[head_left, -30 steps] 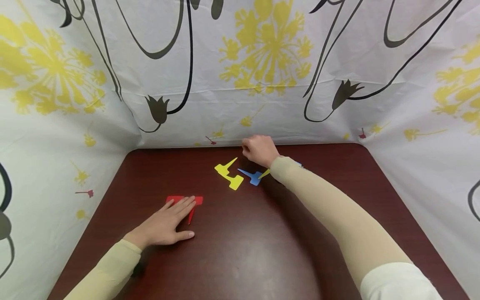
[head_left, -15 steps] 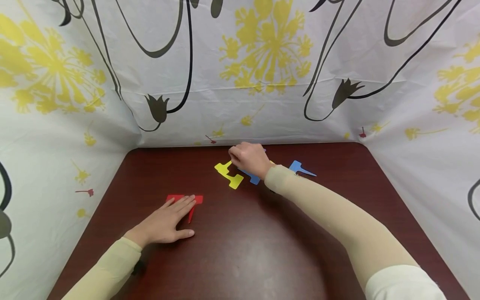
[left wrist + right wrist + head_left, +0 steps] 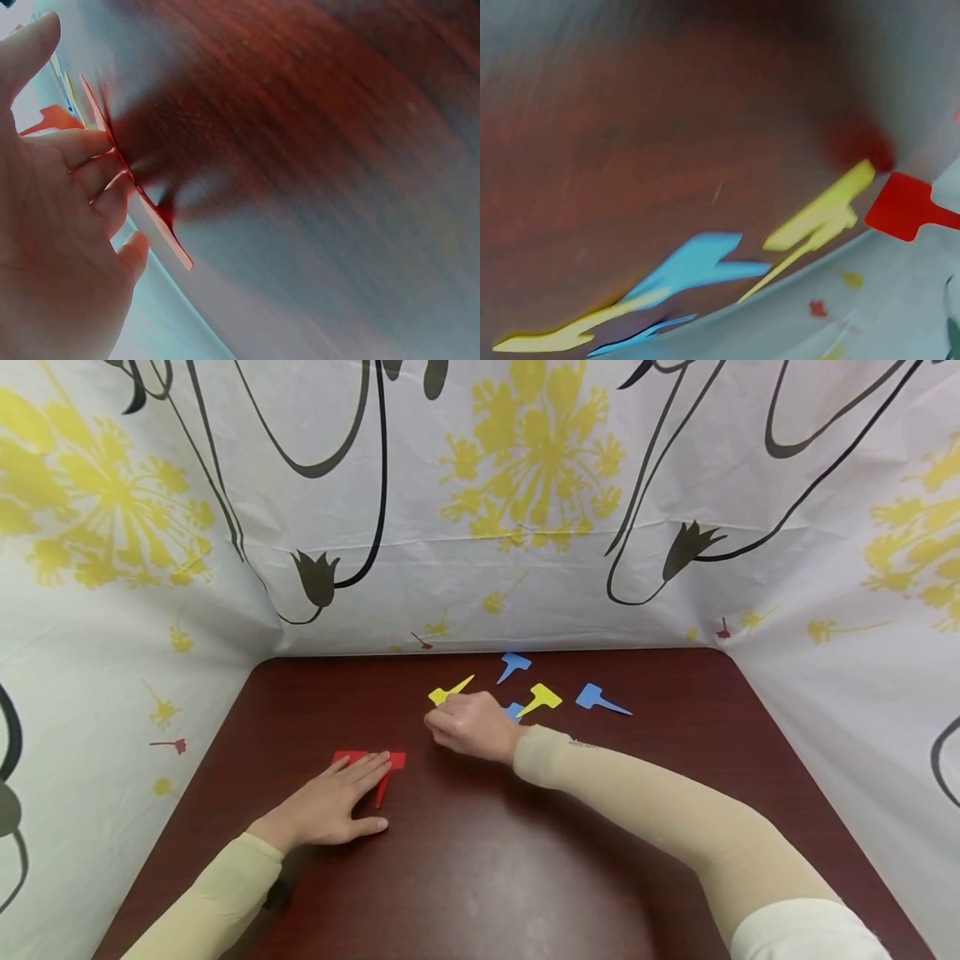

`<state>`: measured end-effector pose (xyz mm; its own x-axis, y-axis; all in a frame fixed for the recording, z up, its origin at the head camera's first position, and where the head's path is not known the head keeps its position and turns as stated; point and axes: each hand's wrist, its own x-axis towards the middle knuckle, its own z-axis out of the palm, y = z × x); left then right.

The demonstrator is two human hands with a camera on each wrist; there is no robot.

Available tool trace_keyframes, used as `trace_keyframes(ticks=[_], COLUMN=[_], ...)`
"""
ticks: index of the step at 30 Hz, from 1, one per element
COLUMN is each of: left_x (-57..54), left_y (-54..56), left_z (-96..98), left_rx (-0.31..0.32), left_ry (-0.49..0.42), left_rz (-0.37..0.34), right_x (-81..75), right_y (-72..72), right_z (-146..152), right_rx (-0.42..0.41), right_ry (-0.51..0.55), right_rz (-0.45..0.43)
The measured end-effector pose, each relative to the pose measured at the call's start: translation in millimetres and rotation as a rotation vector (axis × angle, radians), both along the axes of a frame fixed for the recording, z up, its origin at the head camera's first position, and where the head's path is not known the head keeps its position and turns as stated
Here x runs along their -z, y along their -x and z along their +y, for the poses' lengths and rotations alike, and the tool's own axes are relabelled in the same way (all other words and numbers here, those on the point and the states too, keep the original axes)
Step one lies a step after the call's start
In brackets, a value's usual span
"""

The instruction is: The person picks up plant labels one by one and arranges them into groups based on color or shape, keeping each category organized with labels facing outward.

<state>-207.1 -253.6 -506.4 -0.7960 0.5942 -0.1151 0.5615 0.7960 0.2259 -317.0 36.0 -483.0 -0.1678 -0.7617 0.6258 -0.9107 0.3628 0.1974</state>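
My left hand [image 3: 326,810] lies spread on red T-shaped plant labels [image 3: 399,761] at the left of the table. A narrow stem points toward me beside its index finger, and the fingers hide the rest. In the left wrist view the fingertips press along a thin red edge [image 3: 176,247]. My right hand [image 3: 474,727] has curled fingers and hovers just over the middle group. A red plant label [image 3: 900,206] sticks out in the right wrist view, raised off the table, its stem running out of frame toward the hand; the grip itself is hidden.
A yellow label [image 3: 442,695] peeks out behind the right hand. Another yellow label [image 3: 542,697] overlaps a partly hidden blue one [image 3: 514,710]. Two more blue labels lie behind [image 3: 514,663] and to the right [image 3: 592,695]. Patterned cloth [image 3: 480,568] walls the dark table [image 3: 480,877].
My right hand has come from the table's back edge toward me and left, uncovering blue and yellow labels and covering a front yellow one. The left hand stays put.
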Motion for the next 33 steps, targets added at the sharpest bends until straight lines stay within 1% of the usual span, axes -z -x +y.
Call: trace_keyframes(ticks=[3, 7, 13, 15, 20, 26, 28, 30, 33], left_x=[-2.1, -2.9, -3.5, -3.6, -4.5, -4.4, -4.2, -4.2, -4.3], left_y=[-0.2, -0.1, -0.1, 0.2, 0.0, -0.1, -0.1, -0.1, 0.4], left_z=[0.7, 2.4, 2.8, 2.8, 3.3, 3.4, 3.3, 3.1, 2.8], left_rx=[-0.006, -0.008, -0.012, -0.012, -0.017, -0.023, -0.021, -0.018, -0.017], left_ry=[0.007, 0.014, 0.011, 0.015, 0.02, 0.016, 0.014, 0.012, 0.009], left_rz=[-0.005, -0.009, -0.007, -0.003, -0.008, -0.013, -0.012, -0.011, -0.008], right_x=[6.3, 12.5, 20.5, 22.0, 26.5, 30.7, 31.2, 30.5, 27.5], right_y=[-13.3, -28.1, -43.2, -47.3, -55.2, -60.6, -60.5, -59.2, -55.4], right_z=[-6, -9, -9, -8, -6, -7, -7, -7, -8], right_rx=[-0.05, -0.116, -0.175, -0.191, -0.224, -0.201, -0.197, -0.174, -0.087], right_ry=[-0.043, -0.07, -0.134, -0.17, -0.275, -0.357, -0.361, -0.341, -0.303], right_rz=[-0.007, -0.017, -0.06, -0.051, 0.015, 0.093, 0.094, 0.046, -0.089])
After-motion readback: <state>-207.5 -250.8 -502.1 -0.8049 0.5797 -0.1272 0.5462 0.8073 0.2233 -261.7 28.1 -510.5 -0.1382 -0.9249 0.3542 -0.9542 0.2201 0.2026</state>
